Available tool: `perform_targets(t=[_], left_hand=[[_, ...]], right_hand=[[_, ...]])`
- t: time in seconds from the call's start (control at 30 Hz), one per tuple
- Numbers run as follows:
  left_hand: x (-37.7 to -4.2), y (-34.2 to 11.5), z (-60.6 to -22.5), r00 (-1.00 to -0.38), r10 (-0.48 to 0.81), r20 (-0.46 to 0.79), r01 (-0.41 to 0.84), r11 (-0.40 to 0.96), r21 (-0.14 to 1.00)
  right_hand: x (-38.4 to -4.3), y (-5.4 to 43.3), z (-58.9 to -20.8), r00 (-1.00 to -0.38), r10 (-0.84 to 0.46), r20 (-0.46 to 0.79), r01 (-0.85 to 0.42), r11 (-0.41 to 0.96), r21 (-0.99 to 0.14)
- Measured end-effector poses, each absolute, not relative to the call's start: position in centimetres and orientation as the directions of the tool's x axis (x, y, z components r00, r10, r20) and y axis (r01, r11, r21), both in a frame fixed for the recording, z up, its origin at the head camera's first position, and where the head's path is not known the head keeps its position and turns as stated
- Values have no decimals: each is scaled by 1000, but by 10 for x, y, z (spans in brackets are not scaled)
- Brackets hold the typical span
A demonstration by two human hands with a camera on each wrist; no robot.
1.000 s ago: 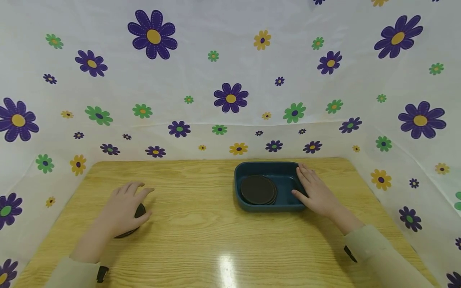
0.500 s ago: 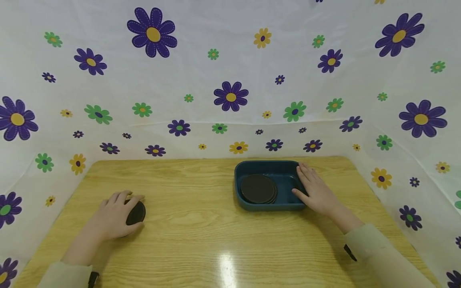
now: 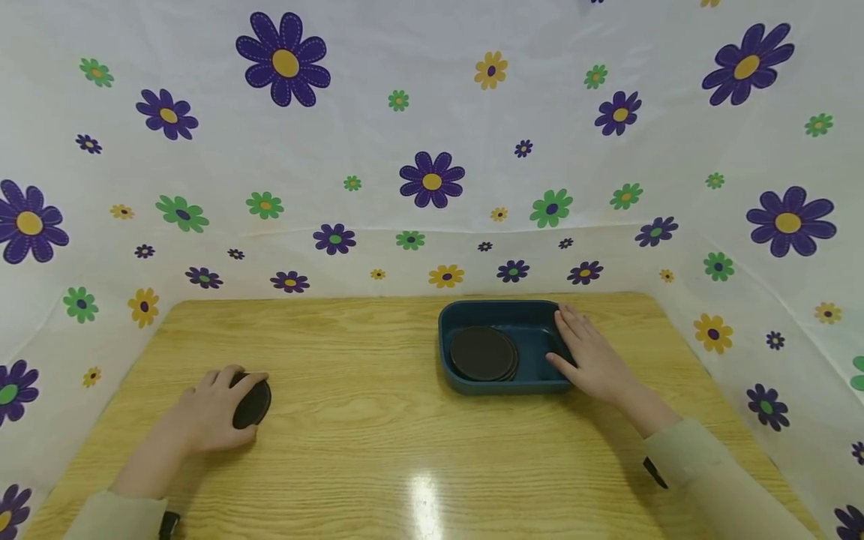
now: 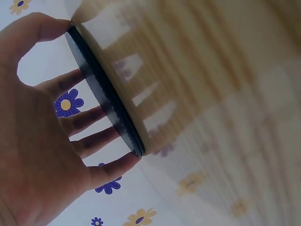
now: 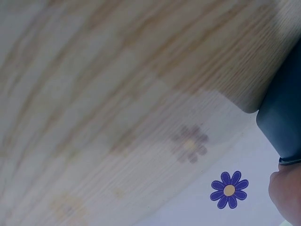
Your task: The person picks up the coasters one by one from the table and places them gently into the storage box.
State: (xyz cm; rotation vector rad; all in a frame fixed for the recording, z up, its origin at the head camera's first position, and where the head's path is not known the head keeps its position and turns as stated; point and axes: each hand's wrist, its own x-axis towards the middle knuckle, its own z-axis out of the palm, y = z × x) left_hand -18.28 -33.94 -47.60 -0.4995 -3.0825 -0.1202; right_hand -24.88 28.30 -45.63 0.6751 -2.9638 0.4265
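On the left of the table, my left hand (image 3: pixel 212 412) grips round black coasters (image 3: pixel 252 403) by the edge. The left wrist view shows the thumb on one side of the black coasters (image 4: pixel 104 92) and the fingertips on the other; a seam along the edge suggests a thin stack lying close over the wood. My right hand (image 3: pixel 594 356) rests with straight fingers on the right rim of a dark blue rectangular box (image 3: pixel 506 388), its thumb reaching over the inner side. Inside the box, at its left end, lies a stack of black coasters (image 3: pixel 482 353).
The wooden table (image 3: pixel 364 450) is enclosed at the back and sides by a white cloth (image 3: pixel 378 135) printed with purple, green and yellow flowers. The box stands right of the middle, toward the back edge.
My left hand has drawn back slightly left, and its spread fingers and thumb have come in around the coasters' edge. The right hand and the box have stayed put.
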Motion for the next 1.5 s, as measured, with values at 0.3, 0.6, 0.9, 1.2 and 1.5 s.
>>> perform_targets(t=[0.3,0.6,0.9,1.2,1.5], left_hand=[[-189,-344,-476,-945,325,30,327,943,60],[-191,-337,-471,-936,350,34,352,935,48],[-201,-317,-467,-914,399,72,403,914,45],[-212,-294,-459,-903,424,74,428,902,54],[-232,-264,-451,-889,452,81,457,886,78]], right_hand=[[-251,283,-456,-898,-418,135,-439,863,-249],[-250,283,-457,-897,-420,140,-442,860,-256],[-249,284,-460,-900,-413,138,-436,865,-248],[-250,285,-460,-899,-416,138,-438,864,-249],[-250,284,-457,-896,-424,133,-444,864,-237]])
